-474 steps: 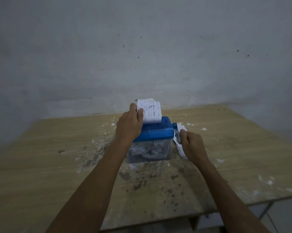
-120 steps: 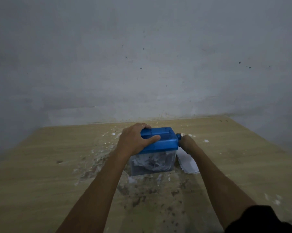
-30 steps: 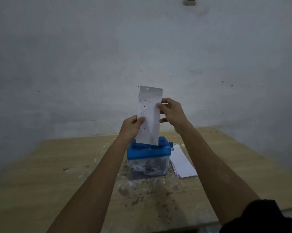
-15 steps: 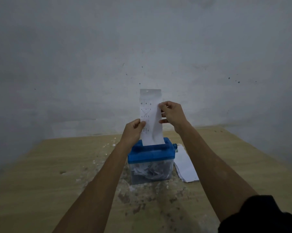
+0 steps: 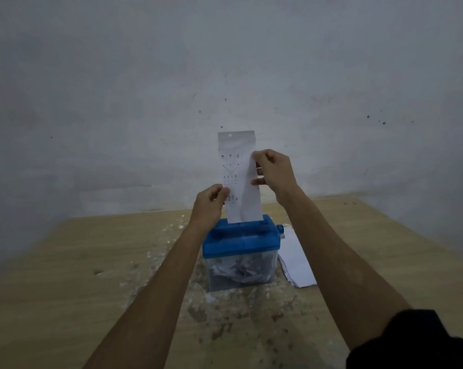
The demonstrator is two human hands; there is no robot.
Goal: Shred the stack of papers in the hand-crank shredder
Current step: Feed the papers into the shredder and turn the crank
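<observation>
A blue-lidded hand-crank shredder (image 5: 241, 241) with a clear bin of shreds stands mid-table. A narrow printed sheet of paper (image 5: 238, 166) stands upright with its bottom edge at the lid's slot. My left hand (image 5: 209, 203) pinches the sheet's lower left edge. Higher up, my right hand (image 5: 274, 171) pinches the right edge. The crank hub (image 5: 280, 230) shows on the shredder's right side; nothing touches it. A stack of white papers (image 5: 295, 265) lies flat just right of the shredder.
The wooden table (image 5: 65, 275) is strewn with white scraps and dark stains around and in front of the shredder. A grey wall (image 5: 145, 89) stands right behind the table's far edge. A dark sleeve (image 5: 416, 342) shows at the lower right.
The sheet has come down slightly toward the slot, and both hands keep pinching its edges. Four seconds ago the hands were on the lid and the crank with no sheet up.
</observation>
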